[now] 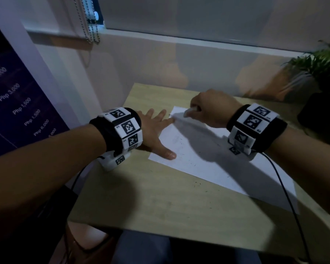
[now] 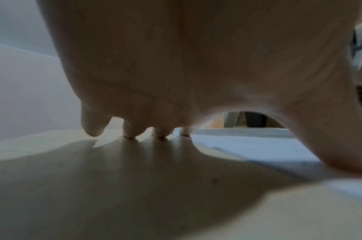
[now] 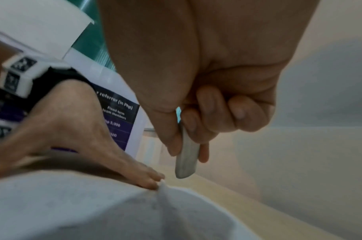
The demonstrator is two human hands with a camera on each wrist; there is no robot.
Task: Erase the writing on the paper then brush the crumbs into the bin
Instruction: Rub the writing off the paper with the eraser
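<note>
A white sheet of paper [image 1: 208, 157] lies at an angle on the wooden table [image 1: 141, 197], with faint marks and dark crumbs [image 1: 196, 182] scattered on and near it. My left hand [image 1: 156, 128] lies flat with spread fingers, pressing the paper's left edge; the thumb [image 1: 170, 154] rests on the sheet. My right hand [image 1: 204, 109] hovers over the paper's far corner and pinches a whitish eraser [image 3: 186, 160] between thumb and fingers. The eraser's tip sits just above the sheet [image 3: 94, 211], close to my left fingertips [image 3: 153, 181]. No bin is in view.
A potted plant [image 1: 316, 73] in a dark pot stands at the table's far right. A dark poster with printed prices [image 1: 13, 103] hangs on the left wall. A window with a bead chain [image 1: 91, 25] is behind the table. Cables trail from both wristbands.
</note>
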